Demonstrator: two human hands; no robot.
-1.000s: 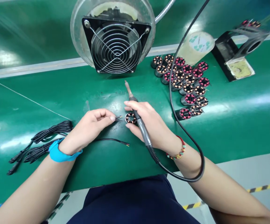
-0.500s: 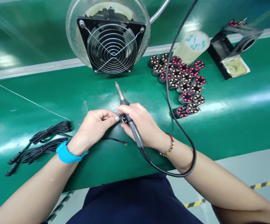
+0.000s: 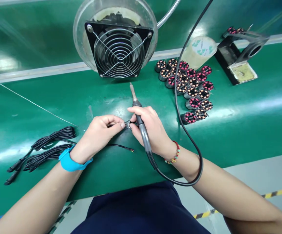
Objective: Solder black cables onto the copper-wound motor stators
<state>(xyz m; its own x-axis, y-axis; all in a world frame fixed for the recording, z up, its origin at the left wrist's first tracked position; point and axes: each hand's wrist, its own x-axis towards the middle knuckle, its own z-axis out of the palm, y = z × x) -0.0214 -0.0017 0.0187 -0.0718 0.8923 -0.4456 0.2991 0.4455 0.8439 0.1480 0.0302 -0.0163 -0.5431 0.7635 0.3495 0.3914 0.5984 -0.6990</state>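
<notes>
My left hand (image 3: pixel 103 132) pinches a thin black cable between thumb and forefinger, at the middle of the bench. Close to its fingertips, my right hand (image 3: pixel 153 128) holds a soldering iron (image 3: pixel 144 135) with the metal tip pointing up and away. The same hand's fingers also touch a small round part with a metal rim (image 3: pixel 130 125), mostly hidden by the fingers and the iron. A black cable end (image 3: pixel 121 146) with bare coloured wires lies below the hands. Thin solder wire (image 3: pixel 55 114) runs in from the left toward my left hand.
A round fan (image 3: pixel 120 53) with a wire guard stands ahead. Several wound motor cores (image 3: pixel 192 92) sit at the right, near a tape roll (image 3: pixel 199 52) and an iron stand (image 3: pixel 228 58). Coiled black cables (image 3: pixel 54 139) lie left. The iron's cord (image 3: pixel 177 97) loops over my right forearm.
The soldering iron has swung more upright and its tip has moved right. My right hand has shifted slightly, and the small round part has turned and is more covered.
</notes>
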